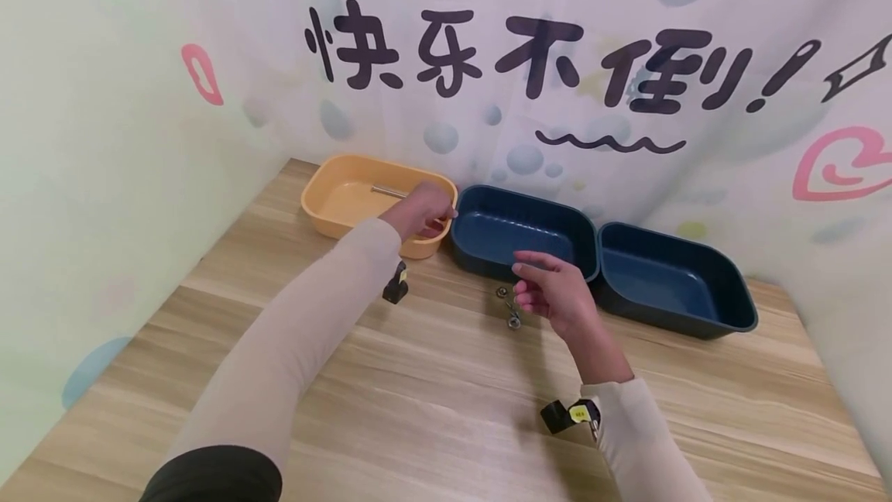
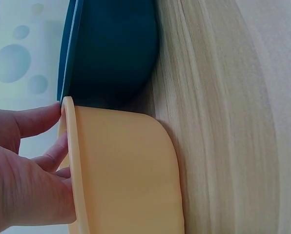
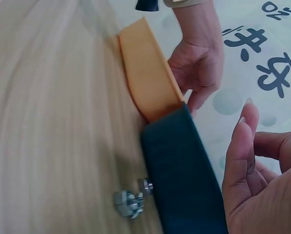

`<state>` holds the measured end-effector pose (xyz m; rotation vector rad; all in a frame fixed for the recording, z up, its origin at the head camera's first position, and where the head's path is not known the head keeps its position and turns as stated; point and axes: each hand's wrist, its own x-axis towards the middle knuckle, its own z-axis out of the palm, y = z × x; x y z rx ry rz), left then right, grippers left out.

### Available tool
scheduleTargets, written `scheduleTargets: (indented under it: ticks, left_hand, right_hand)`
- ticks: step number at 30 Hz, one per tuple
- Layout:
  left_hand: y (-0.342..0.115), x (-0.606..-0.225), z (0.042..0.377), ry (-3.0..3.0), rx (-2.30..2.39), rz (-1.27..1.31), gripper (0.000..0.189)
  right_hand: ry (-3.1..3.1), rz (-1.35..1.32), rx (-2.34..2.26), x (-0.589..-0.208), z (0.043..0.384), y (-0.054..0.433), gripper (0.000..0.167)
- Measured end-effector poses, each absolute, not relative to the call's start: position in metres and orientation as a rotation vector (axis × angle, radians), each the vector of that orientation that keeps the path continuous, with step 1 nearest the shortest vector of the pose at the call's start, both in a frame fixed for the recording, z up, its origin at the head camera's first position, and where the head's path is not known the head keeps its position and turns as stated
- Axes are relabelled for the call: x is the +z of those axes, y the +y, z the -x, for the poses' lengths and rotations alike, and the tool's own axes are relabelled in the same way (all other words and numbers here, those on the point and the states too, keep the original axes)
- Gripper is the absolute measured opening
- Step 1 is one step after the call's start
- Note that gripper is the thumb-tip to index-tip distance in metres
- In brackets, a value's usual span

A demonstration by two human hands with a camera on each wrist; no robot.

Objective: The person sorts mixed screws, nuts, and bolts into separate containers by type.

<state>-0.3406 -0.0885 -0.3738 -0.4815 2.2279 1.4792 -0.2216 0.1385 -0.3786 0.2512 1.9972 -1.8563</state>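
My left hand (image 1: 418, 211) is at the right end of the yellow bin (image 1: 341, 225), its thumb and finger pinching the end wall at the rim; the other fingers are partly hidden inside. A long metal bolt (image 1: 387, 191) lies in that bin beside the hand. My right hand (image 1: 557, 297) hovers in front of the middle blue bin (image 1: 519, 214), fingers loosely bent and holding nothing. Below its fingertips, a few metal nuts (image 1: 513, 322) lie on the table by the bin's front wall. The right wrist view shows shiny hex hardware (image 3: 128, 203) close to the blue wall.
A second blue bin (image 1: 672, 285) stands at the right end of the row. The three bins sit side by side on the wood-grain table (image 1: 418, 393), against a printed cloth wall (image 1: 265, 14). A black device (image 1: 396, 285) is worn at the left wrist, another (image 1: 567, 414) at the right.
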Motion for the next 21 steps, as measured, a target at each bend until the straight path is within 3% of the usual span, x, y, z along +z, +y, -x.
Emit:
scheduleTargets:
  ticks: [21]
  left_hand:
    - [-0.088, -0.371, 0.339, 2.192, 1.498, 0.472, 0.053]
  right_hand:
    - [2.088, -0.285, -1.767, -0.410, 0.212, 0.138, 0.034]
